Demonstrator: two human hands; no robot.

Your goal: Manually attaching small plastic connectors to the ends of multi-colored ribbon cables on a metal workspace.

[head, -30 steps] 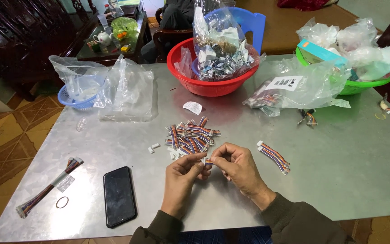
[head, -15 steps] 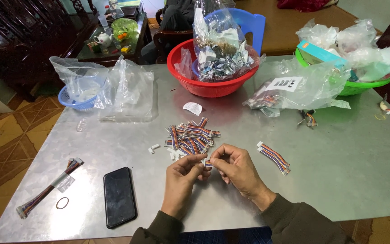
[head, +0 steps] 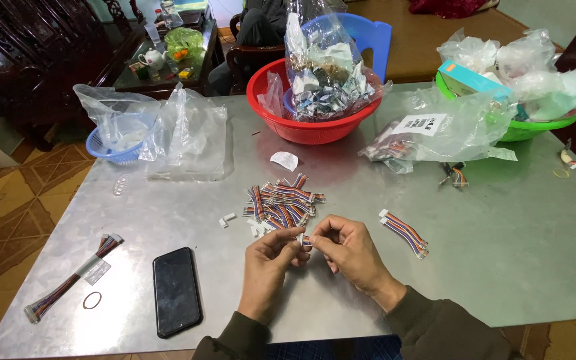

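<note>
Two hands, left hand [head: 269,261] and right hand [head: 347,248], pinch one short ribbon cable [head: 305,241] between fingertips, just below the cable pile [head: 281,203]. Unchanged from a second ago; grip holds, work continues in place.

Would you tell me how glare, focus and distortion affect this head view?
Head view: soft glare streaks the metal table and shines on the clear bags; hands and short cable piece look sharp; table edges splay outward, wide-angle distortion; the dark furniture at upper left is underlit.
</note>
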